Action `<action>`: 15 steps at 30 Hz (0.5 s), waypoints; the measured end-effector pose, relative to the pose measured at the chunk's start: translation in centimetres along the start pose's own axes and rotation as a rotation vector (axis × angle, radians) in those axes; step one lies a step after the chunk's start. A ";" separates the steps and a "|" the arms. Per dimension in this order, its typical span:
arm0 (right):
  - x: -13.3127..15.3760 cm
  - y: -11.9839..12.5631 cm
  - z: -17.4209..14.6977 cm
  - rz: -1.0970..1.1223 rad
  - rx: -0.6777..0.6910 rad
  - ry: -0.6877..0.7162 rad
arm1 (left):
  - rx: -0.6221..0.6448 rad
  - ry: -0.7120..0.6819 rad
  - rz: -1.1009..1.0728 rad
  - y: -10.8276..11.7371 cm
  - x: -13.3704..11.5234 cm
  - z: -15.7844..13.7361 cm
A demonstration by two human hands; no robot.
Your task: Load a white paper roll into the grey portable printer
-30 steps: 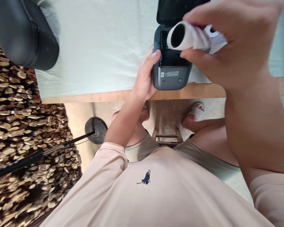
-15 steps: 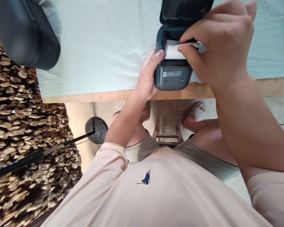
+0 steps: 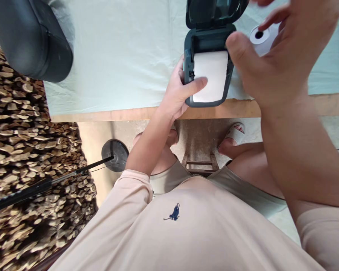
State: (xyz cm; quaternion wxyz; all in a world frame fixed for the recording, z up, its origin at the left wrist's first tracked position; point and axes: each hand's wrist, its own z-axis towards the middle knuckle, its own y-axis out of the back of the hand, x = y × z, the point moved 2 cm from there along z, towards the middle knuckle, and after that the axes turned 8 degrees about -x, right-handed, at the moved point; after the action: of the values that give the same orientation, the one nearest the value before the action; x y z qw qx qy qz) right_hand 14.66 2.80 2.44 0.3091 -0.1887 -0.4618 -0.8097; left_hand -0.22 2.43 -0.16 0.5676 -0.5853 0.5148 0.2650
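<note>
My left hand (image 3: 176,92) grips a small dark teal thermal printer (image 3: 188,56) from its left side, over the table's front edge. The thumb presses down on a strip of white paper (image 3: 211,67), which comes out of the printer's bay and lies flat over its front face. Its dark lid (image 3: 214,13) stands raised at the back. Just right of the printer is my right hand (image 3: 282,52), open, with thumb and fingers apart and nothing between them. Behind those fingers a white paper roll (image 3: 255,35) with a dark core hole is partly hidden.
A pale green cloth (image 3: 115,56) covers the table, whose wooden edge (image 3: 115,114) faces me. At the left stands a large dark rounded object (image 3: 45,45). A black pole with a round base (image 3: 115,154) and stacked firewood (image 3: 31,150) are at lower left.
My right hand has let go of the paper and moved right, uncovering the roll. The paper now covers the printer's front with its button, and my left thumb has shifted onto it.
</note>
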 end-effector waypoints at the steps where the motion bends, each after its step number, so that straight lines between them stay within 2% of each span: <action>1: -0.2 0.0 0.0 0.051 -0.034 -0.051 | -0.002 0.001 0.010 0.0 0.0 0.0; 3: -0.4 -0.1 0.1 0.164 -0.059 -0.131 | -0.020 0.026 0.016 0.0 0.0 -0.1; 6: -0.2 -0.4 0.3 0.250 -0.032 -0.161 | -0.062 0.084 -0.020 0.1 0.0 0.0; 11: 1.0 -0.5 0.2 0.188 0.073 -0.089 | -0.045 0.059 -0.034 0.2 0.1 -0.1; 15: 1.2 -1.0 -0.6 0.228 0.102 -0.066 | -0.112 0.071 -0.048 0.4 0.4 -0.2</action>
State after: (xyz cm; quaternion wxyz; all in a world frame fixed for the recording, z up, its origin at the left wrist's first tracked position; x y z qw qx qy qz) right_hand 13.06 2.31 2.23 0.3932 -0.2506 -0.4876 -0.7382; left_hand -0.47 2.22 -0.60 0.5216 -0.6375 0.5046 0.2586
